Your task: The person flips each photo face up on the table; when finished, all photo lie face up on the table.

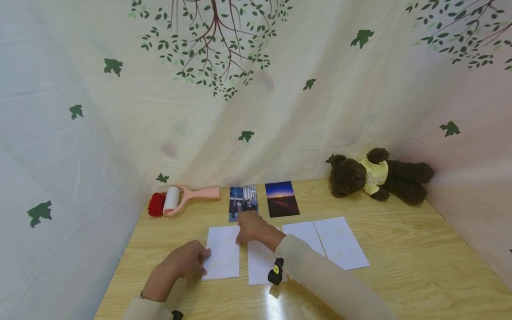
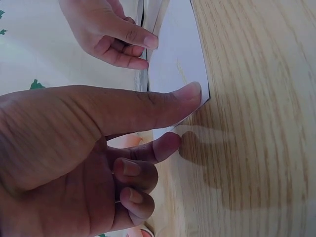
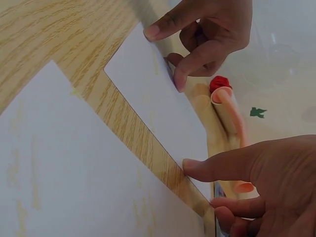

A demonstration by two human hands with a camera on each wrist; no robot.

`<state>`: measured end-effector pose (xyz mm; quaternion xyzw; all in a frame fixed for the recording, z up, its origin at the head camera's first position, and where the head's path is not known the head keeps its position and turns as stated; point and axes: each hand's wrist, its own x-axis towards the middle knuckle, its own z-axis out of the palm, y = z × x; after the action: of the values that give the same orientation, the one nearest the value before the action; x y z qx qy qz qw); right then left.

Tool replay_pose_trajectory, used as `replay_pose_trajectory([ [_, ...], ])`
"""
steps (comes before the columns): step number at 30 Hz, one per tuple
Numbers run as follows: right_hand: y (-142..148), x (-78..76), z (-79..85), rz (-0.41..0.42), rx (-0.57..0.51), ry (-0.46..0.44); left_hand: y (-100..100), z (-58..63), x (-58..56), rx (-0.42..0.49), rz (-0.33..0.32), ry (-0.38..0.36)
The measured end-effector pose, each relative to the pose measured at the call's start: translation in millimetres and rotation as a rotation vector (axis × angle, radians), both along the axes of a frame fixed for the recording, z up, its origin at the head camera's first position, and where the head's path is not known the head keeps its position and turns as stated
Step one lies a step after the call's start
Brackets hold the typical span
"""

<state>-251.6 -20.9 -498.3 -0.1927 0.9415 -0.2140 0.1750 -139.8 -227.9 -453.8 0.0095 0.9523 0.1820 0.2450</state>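
At lower center, the left hand (image 1: 186,260) and right hand (image 1: 255,229) are pinching the leftmost white card (image 1: 223,253), probably light and easily creased, by its left edge and upper-right corner, sensible holds.

- Between the left sleeve (image 1: 147,309) and the right sleeve (image 1: 324,271), the near tabletop (image 1: 224,303) gives room to reach the leftmost sheet (image 1: 223,255).
- The left grip (image 1: 185,260) blocks that sheet's left edge; the right grip (image 1: 254,229) blocks its far right corner.
- The right sleeve slants across the second sheet (image 1: 259,266), barring a low approach from the near right.
- Far left, the pink-handled roller (image 1: 202,194) and red bundle (image 1: 156,205) stand in the way, just before the backdrop (image 1: 280,142).
- Between the sunset photo (image 1: 282,199) and brown teddy bear (image 1: 400,175), a hand could pass far back.
- Right of the rightmost sheet (image 1: 343,244), the way is wide.
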Motion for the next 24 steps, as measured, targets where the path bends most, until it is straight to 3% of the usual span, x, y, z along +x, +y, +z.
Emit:
replay_pose_trajectory([
  [2,-1.8,-5.7,-7.5,0.004,0.019,-0.014,-0.5,0.1,0.0,0.001,-0.001,0.002],
  [9,0.2,6.6,22.9,0.001,0.021,-0.070,-0.9,0.1,-0.4,0.007,-0.003,0.002],
  [13,4.1,12.2,24.9,-0.021,-0.084,-0.048,-0.9,-1.6,1.4,0.029,0.005,0.026],
  [17,8.0,15.6,21.8,-0.049,-0.264,-0.044,5.0,-5.5,4.4,0.046,0.011,0.114],
  [21,10.1,16.8,18.9,-0.078,-0.407,-0.021,19.8,-4.5,7.5,-0.077,0.010,0.198],
  [24,10.8,17.0,17.3,-0.118,-0.505,-0.040,34.0,-0.1,9.4,-0.202,0.021,0.207],
])
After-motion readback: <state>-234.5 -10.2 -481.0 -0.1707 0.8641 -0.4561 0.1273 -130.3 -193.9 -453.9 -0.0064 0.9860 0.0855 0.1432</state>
